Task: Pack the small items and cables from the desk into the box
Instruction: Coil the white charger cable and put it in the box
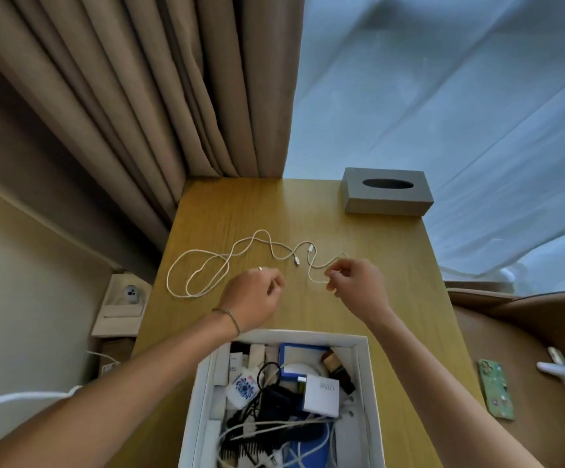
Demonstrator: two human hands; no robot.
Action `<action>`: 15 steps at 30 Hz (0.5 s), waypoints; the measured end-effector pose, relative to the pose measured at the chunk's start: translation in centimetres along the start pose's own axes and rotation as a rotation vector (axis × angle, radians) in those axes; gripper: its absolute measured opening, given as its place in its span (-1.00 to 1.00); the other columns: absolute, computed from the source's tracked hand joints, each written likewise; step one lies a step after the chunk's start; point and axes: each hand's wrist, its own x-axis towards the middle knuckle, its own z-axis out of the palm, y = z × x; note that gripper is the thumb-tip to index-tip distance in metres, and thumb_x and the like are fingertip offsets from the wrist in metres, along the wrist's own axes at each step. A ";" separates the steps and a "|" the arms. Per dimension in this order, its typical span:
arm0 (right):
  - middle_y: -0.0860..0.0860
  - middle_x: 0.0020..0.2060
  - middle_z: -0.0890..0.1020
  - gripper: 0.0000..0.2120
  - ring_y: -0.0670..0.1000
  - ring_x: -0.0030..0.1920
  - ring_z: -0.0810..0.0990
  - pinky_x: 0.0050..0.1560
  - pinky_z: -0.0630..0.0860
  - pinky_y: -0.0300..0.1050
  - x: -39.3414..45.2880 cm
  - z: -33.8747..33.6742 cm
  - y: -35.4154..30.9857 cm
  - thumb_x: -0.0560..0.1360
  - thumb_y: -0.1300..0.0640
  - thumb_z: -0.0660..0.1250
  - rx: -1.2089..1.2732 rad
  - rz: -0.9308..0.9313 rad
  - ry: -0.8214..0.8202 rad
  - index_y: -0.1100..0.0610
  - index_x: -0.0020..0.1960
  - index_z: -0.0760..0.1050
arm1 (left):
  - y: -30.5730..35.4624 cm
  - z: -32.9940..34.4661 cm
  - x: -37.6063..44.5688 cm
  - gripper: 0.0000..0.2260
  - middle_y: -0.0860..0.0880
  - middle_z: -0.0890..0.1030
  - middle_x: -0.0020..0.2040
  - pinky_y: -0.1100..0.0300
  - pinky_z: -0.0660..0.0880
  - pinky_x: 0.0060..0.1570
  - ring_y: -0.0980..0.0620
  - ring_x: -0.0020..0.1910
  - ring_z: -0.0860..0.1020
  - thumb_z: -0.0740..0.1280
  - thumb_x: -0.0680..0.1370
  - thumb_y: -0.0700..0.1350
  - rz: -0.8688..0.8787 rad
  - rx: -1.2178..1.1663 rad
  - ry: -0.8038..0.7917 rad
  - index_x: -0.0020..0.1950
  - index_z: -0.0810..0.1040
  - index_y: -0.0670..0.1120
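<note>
A long white braided cable [227, 261] lies on the wooden desk [392, 265], beyond the open white cardboard box [203, 393] that sits at the desk's near edge. The cable's 2 big loops spread past the box's far left corner, and its thin run wanders rightward to 2 small plugs [310, 247] lying close together beyond the box's far side.

The left hand [252, 300], with a thin bracelet at the wrist and a ring on 1 finger, hovers just beyond the box's far rim, fingers loosely curled with nothing in them. The right hand [358, 288], beyond the box's far right corner, pinches the cable's right end between thumb and fingertips.

The box holds a tangle of black and white cables, a white charger block [321, 395] and a blue case.

A grey rectangular tissue box [387, 195] stands well beyond the white box, at the desk's far right corner.
</note>
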 end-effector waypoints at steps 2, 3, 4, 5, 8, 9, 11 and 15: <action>-0.09 -0.35 0.71 -0.84 -0.12 -0.27 0.69 -0.10 0.68 0.08 1.8 0.5 -0.9 0.53 0.17 0.34 0.010 0.002 -0.032 0.05 -0.09 0.70 | -1.7 -0.1 3.1 -0.82 0.10 0.55 -0.21 0.23 0.40 -0.37 0.16 -0.29 0.49 0.28 0.56 -0.16 -0.093 0.039 0.022 0.09 0.60 0.02; -0.08 -0.34 0.72 -0.84 -0.08 -0.25 0.70 -0.09 0.67 0.10 2.7 0.9 -1.3 0.52 0.17 0.34 0.020 0.007 -0.047 0.04 -0.11 0.70 | -2.7 0.0 4.4 -0.81 0.07 0.58 -0.16 0.22 0.39 -0.35 0.13 -0.27 0.50 0.27 0.55 -0.17 -0.135 0.067 0.034 0.10 0.59 0.02; -0.07 -0.34 0.72 -0.83 -0.06 -0.24 0.70 -0.08 0.67 0.10 3.5 1.2 -1.6 0.52 0.18 0.33 0.027 0.010 -0.062 0.03 -0.13 0.70 | -3.7 0.1 5.7 -0.80 0.03 0.61 -0.08 0.20 0.42 -0.29 0.08 -0.20 0.52 0.27 0.54 -0.17 -0.170 0.101 0.045 0.11 0.58 0.02; -0.06 -0.34 0.72 -0.82 -0.05 -0.24 0.70 -0.07 0.67 0.08 4.3 1.6 -2.0 0.51 0.18 0.33 0.029 0.011 -0.076 0.02 -0.16 0.69 | -4.8 0.2 6.8 -0.80 0.00 0.62 0.02 0.16 0.47 -0.21 0.03 -0.10 0.54 0.27 0.54 -0.17 -0.205 0.141 0.050 0.12 0.56 0.02; -0.06 -0.35 0.71 -0.82 -0.04 -0.27 0.69 -0.17 0.64 -0.02 6.2 2.9 -2.5 0.50 0.16 0.33 0.039 0.011 -0.120 0.03 -0.16 0.70 | -8.1 0.6 9.7 -0.78 -0.07 0.55 0.21 0.04 0.54 0.04 -0.08 0.20 0.50 0.31 0.54 -0.13 -0.334 0.241 0.025 0.18 0.51 0.01; -0.06 -0.35 0.71 -0.82 -0.07 -0.28 0.68 -0.21 0.62 -0.07 6.6 3.3 -2.6 0.50 0.16 0.33 0.036 0.001 -0.128 0.04 -0.16 0.70 | -9.1 0.8 10.5 -0.77 -0.07 0.53 0.24 0.01 0.53 0.09 -0.10 0.24 0.48 0.32 0.55 -0.10 -0.378 0.269 0.002 0.21 0.49 0.01; -0.05 -0.32 0.72 -0.82 -0.09 -0.26 0.68 -0.23 0.59 -0.10 7.4 4.2 -2.6 0.51 0.19 0.32 0.043 -0.007 -0.150 0.06 -0.14 0.70 | -11.0 1.3 11.7 -0.71 -0.08 0.51 0.28 -0.01 0.50 0.14 -0.11 0.29 0.44 0.36 0.56 -0.02 -0.463 0.304 -0.032 0.27 0.47 0.01; -0.02 -0.28 0.73 -0.85 -0.10 -0.25 0.69 -0.21 0.60 -0.14 8.3 5.4 -2.1 0.55 0.20 0.34 0.097 0.002 -0.184 0.11 -0.06 0.70 | -13.4 2.7 12.9 -0.66 -0.10 0.45 0.34 -0.03 0.44 0.21 -0.12 0.34 0.39 0.39 0.54 0.11 -0.500 0.402 -0.109 0.25 0.50 0.00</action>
